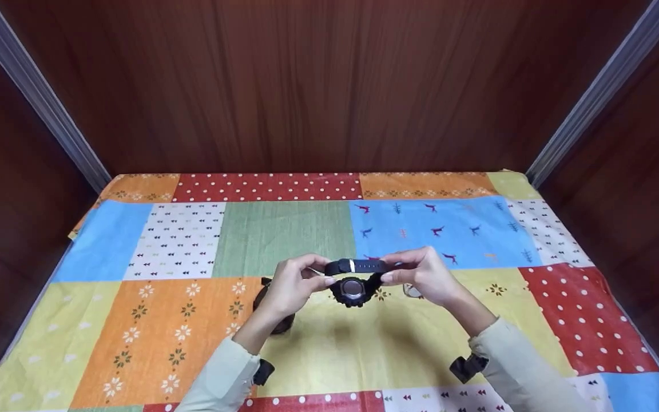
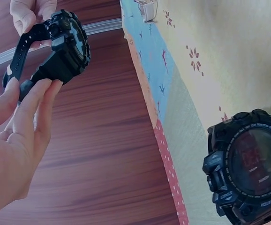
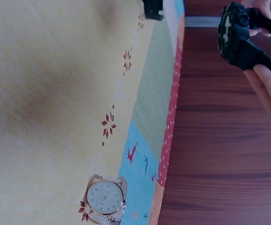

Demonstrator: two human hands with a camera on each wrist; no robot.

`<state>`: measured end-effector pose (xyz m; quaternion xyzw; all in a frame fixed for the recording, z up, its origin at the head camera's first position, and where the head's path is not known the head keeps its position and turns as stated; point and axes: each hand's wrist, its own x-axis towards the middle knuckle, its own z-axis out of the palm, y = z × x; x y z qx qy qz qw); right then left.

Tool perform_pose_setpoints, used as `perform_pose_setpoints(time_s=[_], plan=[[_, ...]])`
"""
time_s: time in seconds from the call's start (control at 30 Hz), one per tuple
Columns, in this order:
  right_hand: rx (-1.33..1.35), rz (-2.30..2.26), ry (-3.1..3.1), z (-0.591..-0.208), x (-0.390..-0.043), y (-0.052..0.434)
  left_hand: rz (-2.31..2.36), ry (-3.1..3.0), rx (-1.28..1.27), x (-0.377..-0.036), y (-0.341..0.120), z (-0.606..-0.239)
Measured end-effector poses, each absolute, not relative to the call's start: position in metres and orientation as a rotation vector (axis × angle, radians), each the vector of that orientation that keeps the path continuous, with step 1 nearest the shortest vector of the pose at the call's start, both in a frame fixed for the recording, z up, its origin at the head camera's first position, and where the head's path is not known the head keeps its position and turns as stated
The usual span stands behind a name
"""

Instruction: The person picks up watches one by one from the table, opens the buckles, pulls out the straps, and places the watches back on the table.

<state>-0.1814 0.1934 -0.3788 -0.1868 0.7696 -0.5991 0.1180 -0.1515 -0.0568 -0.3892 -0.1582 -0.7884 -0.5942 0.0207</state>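
Both hands hold a black digital watch (image 1: 354, 281) above the table, its face toward me and its strap looped over the top. My left hand (image 1: 322, 274) pinches the strap's left side, and my right hand (image 1: 389, 272) pinches the right side. The left wrist view shows the same black digital watch (image 2: 63, 44) between left fingertips (image 2: 37, 101) and the other hand. In the right wrist view the black digital watch (image 3: 241, 40) sits by right fingers (image 3: 267, 89).
A second black watch (image 2: 250, 168) lies on the patchwork tablecloth (image 1: 181, 326), under my left wrist (image 1: 275, 320). A white-dial watch (image 3: 106, 197) lies on the cloth beneath my right hand. Dark wooden walls (image 1: 306, 86) enclose the table on three sides.
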Motion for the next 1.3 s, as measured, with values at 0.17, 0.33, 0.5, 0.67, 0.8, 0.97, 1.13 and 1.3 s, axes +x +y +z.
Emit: perform_pose_setpoints(time_s=[0.17,0.33,0.5,0.67,0.8,0.97,1.13,1.3], plan=[[-0.565,-1.745,2.266,-0.3803,-0.1815,0.1939,-1.884,-2.431,-0.483,-0.1522,-0.0564,-0.3899],[-0.573,-1.749,2.27,-0.3814,-0.1816,0.1945,-1.951,-2.391,-0.479,-0.1512,-0.0567,-0.3899],[-0.592,-1.777,2.237,-0.3814,-0.1809,0.1943,-1.991,-2.36,-0.485,-0.1516,-0.0571,-0.3919],[-0.601,-1.819,2.189,-0.3823,-0.181,0.1947,-2.025,-2.341,-0.487,-0.1526,-0.0573,-0.3933],[-0.608,-1.882,2.117,-0.382,-0.1804,0.1946,-2.061,-2.325,-0.471,-0.1536,-0.0574,-0.3937],[-0.583,-1.926,2.059,-0.383,-0.1801,0.1928,-2.104,-2.323,-0.447,-0.1532,-0.0578,-0.3937],[-0.577,-1.927,2.06,-0.3838,-0.1809,0.1923,-2.121,-2.321,-0.427,-0.1534,-0.0584,-0.3928],[-0.567,-1.933,2.051,-0.3845,-0.1813,0.192,-2.148,-2.309,-0.405,-0.1546,-0.0586,-0.3933]])
